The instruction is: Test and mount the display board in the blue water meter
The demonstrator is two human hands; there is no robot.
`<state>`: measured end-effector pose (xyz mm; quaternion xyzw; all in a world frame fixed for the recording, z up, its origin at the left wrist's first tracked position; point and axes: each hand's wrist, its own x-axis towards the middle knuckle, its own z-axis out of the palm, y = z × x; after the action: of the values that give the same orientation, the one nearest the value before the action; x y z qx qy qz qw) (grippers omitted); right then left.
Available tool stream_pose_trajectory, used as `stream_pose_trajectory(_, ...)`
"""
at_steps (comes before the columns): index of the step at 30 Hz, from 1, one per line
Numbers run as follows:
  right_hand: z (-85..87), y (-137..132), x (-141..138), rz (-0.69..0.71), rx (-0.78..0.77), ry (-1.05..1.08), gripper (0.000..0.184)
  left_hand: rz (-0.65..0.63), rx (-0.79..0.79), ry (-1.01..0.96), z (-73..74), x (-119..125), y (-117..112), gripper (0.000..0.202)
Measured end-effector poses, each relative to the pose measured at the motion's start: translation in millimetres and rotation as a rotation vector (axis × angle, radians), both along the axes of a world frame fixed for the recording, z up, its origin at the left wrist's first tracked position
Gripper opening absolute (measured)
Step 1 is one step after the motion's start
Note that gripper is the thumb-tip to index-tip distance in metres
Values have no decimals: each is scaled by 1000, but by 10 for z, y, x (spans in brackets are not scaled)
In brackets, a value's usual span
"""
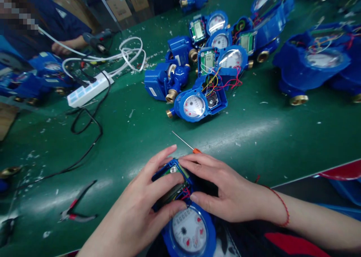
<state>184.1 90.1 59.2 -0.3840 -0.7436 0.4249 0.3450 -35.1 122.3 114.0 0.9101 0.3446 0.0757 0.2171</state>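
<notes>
A blue water meter (189,230) with a round white dial lies at the table's near edge, its square electronics box open toward me. My left hand (146,193) grips that box from the left, with a finger and the thumb reaching inside over the green circuit board (172,170) and red wires (184,193). From the right, my right hand (222,185) holds the box's edge between fingers and thumb. Much of the circuit board is hidden beneath my fingers. Just beyond my right hand lies a thin screwdriver (196,150) with an orange handle.
Cutting pliers (77,208) with red-and-black handles lie at left. A white power strip (90,89) trails cables over the green table (135,136). Several more water meters (194,106) are grouped ahead and at right (313,65). Across the table, a co-worker's hand (69,44) is beside a dark tool.
</notes>
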Motion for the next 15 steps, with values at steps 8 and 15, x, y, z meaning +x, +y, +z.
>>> stream_pose_trajectory(8,-22,-18,-1,-5,11,6,53,19,-40,-41,-15,2,8,27)
stream_pose_trajectory(15,-27,3,-13,-4,18,-12,53,21,-43,-29,0,6,13,27)
